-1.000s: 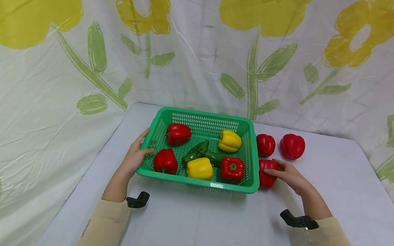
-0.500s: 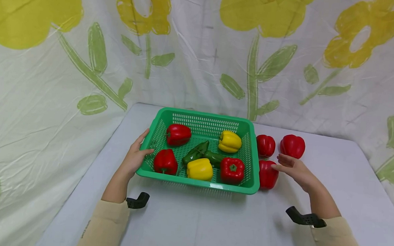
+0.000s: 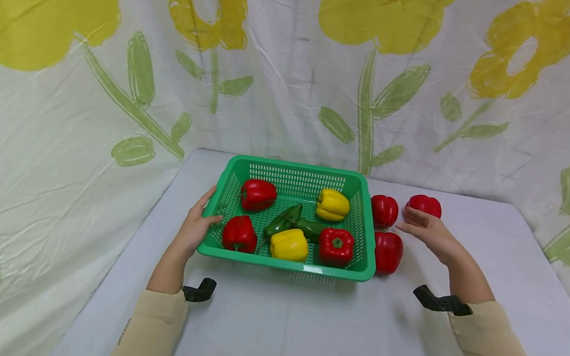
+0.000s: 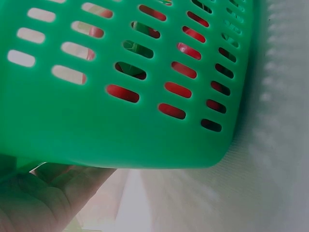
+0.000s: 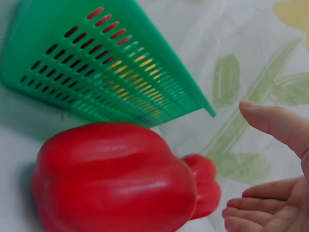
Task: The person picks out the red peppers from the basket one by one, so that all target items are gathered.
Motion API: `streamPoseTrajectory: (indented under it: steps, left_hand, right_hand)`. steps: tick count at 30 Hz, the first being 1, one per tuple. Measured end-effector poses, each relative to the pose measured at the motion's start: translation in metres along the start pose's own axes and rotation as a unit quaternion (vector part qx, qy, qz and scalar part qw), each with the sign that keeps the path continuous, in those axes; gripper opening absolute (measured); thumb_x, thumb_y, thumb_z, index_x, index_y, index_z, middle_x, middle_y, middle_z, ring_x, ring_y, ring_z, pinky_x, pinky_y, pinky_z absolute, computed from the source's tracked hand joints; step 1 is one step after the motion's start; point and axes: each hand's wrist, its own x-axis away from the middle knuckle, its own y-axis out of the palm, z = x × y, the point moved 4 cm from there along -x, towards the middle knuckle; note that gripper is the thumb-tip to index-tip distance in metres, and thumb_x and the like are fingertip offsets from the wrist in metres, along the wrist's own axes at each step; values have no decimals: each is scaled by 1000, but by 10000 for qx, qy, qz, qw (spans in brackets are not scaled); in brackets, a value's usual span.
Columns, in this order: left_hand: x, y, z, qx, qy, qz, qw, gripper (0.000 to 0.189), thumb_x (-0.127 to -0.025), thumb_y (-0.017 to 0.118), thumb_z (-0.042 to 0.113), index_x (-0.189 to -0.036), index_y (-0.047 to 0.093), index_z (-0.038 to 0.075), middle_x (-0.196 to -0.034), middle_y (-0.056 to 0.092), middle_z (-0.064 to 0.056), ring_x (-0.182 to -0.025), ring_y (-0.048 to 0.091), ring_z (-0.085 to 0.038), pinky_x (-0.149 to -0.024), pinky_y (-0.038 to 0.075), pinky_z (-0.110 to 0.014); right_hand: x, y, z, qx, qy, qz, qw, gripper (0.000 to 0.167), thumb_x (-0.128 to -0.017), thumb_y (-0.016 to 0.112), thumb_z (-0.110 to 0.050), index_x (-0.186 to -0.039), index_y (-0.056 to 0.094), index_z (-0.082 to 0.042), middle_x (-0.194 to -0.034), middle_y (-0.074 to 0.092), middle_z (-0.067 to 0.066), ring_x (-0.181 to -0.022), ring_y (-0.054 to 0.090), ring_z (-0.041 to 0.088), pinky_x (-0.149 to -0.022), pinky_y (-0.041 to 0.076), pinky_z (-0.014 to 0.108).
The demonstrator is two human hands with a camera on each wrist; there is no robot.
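Observation:
My left hand point(image 3: 197, 224) grips the left rim of a green plastic basket point(image 3: 290, 267), its thumb over the edge. In the left wrist view, part of that hand point(image 4: 53, 193) shows beside the basket's slotted wall point(image 4: 120, 140). My right hand point(image 3: 428, 234) hovers empty with extended fingers, in front of a red bell pepper point(image 3: 424, 202) that it partly covers. Nearer the basket's right side sit another red bell pepper point(image 3: 388, 252), large in the right wrist view, and a smaller red one point(image 3: 384, 210). The right wrist view shows thumb and fingers point(image 5: 256, 205) spread apart.
Inside the basket lie red bell peppers point(image 3: 258, 195), yellow bell peppers point(image 3: 289, 244) and dark green peppers point(image 3: 283, 220). A white-covered table point(image 3: 283, 326) bears everything. Behind it hangs a flower-printed cloth point(image 3: 279, 93).
My right hand has let go of the near red bell pepper, opened, and moved back and right toward the far red one. My left hand and the basket have stayed in place.

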Motion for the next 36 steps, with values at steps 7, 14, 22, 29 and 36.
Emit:
streamPoseTrajectory:
  steps: [7,14,22,29,36]
  left_hand:
    - [1,0,3,16,45,-33,10000,72,-92,46,4,-151,10,26,-154,20,-16,-131,35,-37,-100,35,-50]
    - [1,0,3,52,35,-17,10000,72,-92,46,4,-151,11,26,-154,19,-15,-131,34,-37,-99,35,-50]
    - [3,0,5,62,35,-49,10000,72,-92,46,4,-151,10,27,-154,19,-16,-131,34,-37,-99,36,-49]
    - [1,1,3,20,10,-54,10000,72,-92,46,4,-151,10,26,-153,21,-16,-130,36,-37,-98,37,-47]
    - [0,0,-1,54,11,-53,10000,72,-92,46,4,-151,10,26,-153,23,-16,-129,37,-36,-98,38,-46]
  right_hand:
    - [-10,-1,-10,-89,-15,-7,10000,86,-88,61,-34,-149,10,-1,-151,19,25,-137,22,46,-100,34,57]
    - [-14,0,-29,-135,-95,-28,9999,85,-88,62,-33,-149,12,-3,-152,21,23,-137,23,44,-100,33,58]
    - [-23,3,-49,-112,-248,-146,9995,87,-87,63,-36,-149,13,-3,-152,23,20,-139,23,39,-106,27,55]
    - [-32,8,-63,-293,-273,-294,9988,89,-86,64,-37,-150,11,-6,-154,21,17,-141,21,36,-106,26,55]
    - [-44,15,-73,-340,-218,-360,9985,91,-84,65,-41,-150,12,-9,-155,22,13,-141,21,35,-108,24,55]
